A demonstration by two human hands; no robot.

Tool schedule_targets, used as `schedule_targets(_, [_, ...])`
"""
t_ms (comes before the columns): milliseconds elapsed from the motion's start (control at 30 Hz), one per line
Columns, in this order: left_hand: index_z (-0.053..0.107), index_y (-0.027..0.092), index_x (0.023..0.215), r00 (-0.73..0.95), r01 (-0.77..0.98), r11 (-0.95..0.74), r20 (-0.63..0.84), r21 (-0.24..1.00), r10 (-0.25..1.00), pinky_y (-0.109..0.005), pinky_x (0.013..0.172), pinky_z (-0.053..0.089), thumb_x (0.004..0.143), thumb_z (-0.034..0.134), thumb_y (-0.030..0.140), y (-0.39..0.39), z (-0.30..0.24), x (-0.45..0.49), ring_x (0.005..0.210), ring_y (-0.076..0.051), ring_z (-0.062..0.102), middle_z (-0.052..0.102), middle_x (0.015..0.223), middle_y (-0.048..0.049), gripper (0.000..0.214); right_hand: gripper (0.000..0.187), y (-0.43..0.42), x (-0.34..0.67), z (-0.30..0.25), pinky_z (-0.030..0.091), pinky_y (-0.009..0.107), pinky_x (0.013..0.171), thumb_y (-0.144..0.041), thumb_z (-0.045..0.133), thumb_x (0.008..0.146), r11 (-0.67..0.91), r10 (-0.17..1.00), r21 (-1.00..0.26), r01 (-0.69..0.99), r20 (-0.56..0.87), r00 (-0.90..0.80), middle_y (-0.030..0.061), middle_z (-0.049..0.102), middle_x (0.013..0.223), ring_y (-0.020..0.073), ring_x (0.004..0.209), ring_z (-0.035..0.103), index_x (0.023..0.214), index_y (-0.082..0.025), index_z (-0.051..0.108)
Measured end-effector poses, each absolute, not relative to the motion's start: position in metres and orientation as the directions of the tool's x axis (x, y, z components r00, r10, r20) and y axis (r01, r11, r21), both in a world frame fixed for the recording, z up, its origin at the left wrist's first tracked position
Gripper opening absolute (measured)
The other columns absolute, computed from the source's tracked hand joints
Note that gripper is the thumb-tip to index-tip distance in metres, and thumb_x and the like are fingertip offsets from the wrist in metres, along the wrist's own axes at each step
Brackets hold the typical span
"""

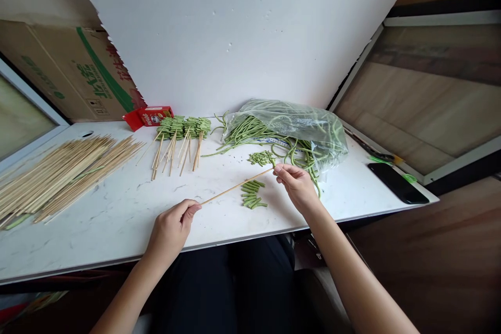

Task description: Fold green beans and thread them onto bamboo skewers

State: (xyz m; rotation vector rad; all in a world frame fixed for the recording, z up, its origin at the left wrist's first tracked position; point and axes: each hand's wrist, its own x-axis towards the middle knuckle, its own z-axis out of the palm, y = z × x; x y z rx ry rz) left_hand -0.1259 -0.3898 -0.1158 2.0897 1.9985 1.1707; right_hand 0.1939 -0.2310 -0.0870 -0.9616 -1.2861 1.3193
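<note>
My left hand (pixel 172 227) pinches the near end of a bamboo skewer (pixel 235 187) that slants up to the right over the white table (pixel 117 219). My right hand (pixel 295 182) is closed in a pinch at the skewer's far tip, on a small green bean piece that is barely visible. Beneath the skewer lies a small pile of cut green bean pieces (pixel 251 194). A second pile of cut pieces (pixel 261 157) lies just beyond it.
A large heap of bare skewers (pixel 58 175) covers the table's left. Finished bean skewers (pixel 182 138) lie at the back beside a red box (pixel 151 115). A plastic bag of long beans (pixel 289 133), a black phone (pixel 397 182) and a cardboard box (pixel 74 70) are around.
</note>
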Motion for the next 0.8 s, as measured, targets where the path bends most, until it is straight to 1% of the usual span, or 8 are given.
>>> schedule_targets(133, [0.069,0.023,0.092,-0.073,0.847,-0.198,0.477,0.493,0.876,-0.024,0.065,0.053,0.107,0.049,0.035,-0.3918,-0.1225,-0.1275,0.07,-0.016,0.075,0.079,0.083,0.0004,0.028,0.032,-0.2331,0.1898,-0.0907,0.047,0.033,0.075,-0.054,0.09,0.077,0.112,0.976,-0.987,-0.116,0.132,-0.173,0.003,0.072,0.088,0.0161,0.075,0.055,0.083,-0.024,0.081])
schedule_targets(233, [0.067,0.023,0.087,-0.068,0.844,-0.186,0.443,0.504,0.894,-0.024,0.064,0.053,0.107,0.046,0.03,-0.3924,-0.1235,-0.129,0.07,-0.016,0.076,0.079,0.082,0.0006,0.029,0.031,-0.2339,0.1879,-0.0924,0.047,0.033,0.079,-0.053,0.089,0.079,0.131,0.971,-0.986,-0.106,0.149,-0.186,0.002,0.07,0.084,0.0166,0.076,0.056,0.084,-0.025,0.08])
schedule_targets(300, [0.068,0.023,0.089,-0.07,0.83,-0.18,0.418,0.528,0.906,-0.025,0.064,0.053,0.107,0.046,0.03,-0.3925,-0.1226,-0.1299,0.069,-0.016,0.074,0.078,0.081,0.0002,0.03,0.03,-0.2338,0.1882,-0.0913,0.047,0.033,0.08,-0.053,0.087,0.081,0.157,0.968,-0.984,-0.079,0.169,-0.187,0.0023,0.07,0.084,0.0171,0.078,0.057,0.085,-0.024,0.08])
schedule_targets(367, [0.07,0.023,0.096,-0.088,0.8,-0.171,0.395,0.575,0.915,-0.025,0.062,0.053,0.107,0.048,0.035,-0.3927,-0.1215,-0.1304,0.065,-0.015,0.072,0.076,0.078,0.0,0.028,0.03,-0.2332,0.1893,-0.089,0.047,0.034,0.079,-0.053,0.086,0.082,0.173,0.967,-0.984,-0.048,0.179,-0.18,0.0032,0.07,0.086,0.0175,0.078,0.057,0.086,-0.024,0.08])
schedule_targets(433, [0.071,0.022,0.103,-0.132,0.752,-0.166,0.392,0.638,0.91,-0.025,0.063,0.055,0.106,0.055,0.04,-0.3932,-0.1208,-0.1305,0.065,-0.015,0.071,0.076,0.077,-0.0009,0.025,0.032,-0.2323,0.1905,-0.0868,0.047,0.034,0.076,-0.055,0.085,0.082,0.167,0.973,-0.985,-0.036,0.171,-0.158,0.0039,0.071,0.088,0.0176,0.076,0.057,0.088,-0.024,0.08])
schedule_targets(533, [0.073,0.02,0.1,-0.201,0.699,-0.184,0.437,0.691,0.877,-0.025,0.068,0.06,0.102,0.064,0.042,-0.3945,-0.1205,-0.1293,0.073,-0.017,0.075,0.079,0.085,-0.0034,0.023,0.034,-0.2307,0.191,-0.0862,0.047,0.033,0.071,-0.057,0.085,0.081,0.152,0.98,-0.988,-0.041,0.156,-0.127,0.0044,0.071,0.088,0.0175,0.075,0.057,0.088,-0.024,0.08])
schedule_targets(700, [0.074,0.021,0.096,-0.18,0.74,-0.243,0.532,0.627,0.827,-0.024,0.068,0.059,0.099,0.071,0.037,-0.3967,-0.1205,-0.126,0.073,-0.015,0.074,0.079,0.088,-0.0019,0.016,0.036,-0.2289,0.1908,-0.0891,0.047,0.033,0.071,-0.059,0.085,0.08,0.14,0.982,-0.989,-0.055,0.146,-0.118,0.0048,0.071,0.088,0.0178,0.076,0.057,0.089,-0.024,0.08])
schedule_targets(800, [0.074,0.021,0.097,-0.128,0.762,-0.278,0.557,0.585,0.82,-0.024,0.071,0.058,0.1,0.069,0.031,-0.3975,-0.1202,-0.1256,0.076,-0.014,0.073,0.078,0.091,-0.0019,0.012,0.032,-0.2287,0.1918,-0.0904,0.046,0.033,0.072,-0.054,0.087,0.08,0.141,0.981,-0.987,-0.076,0.149,-0.121,0.004,0.071,0.089,0.0172,0.076,0.056,0.088,-0.024,0.08])
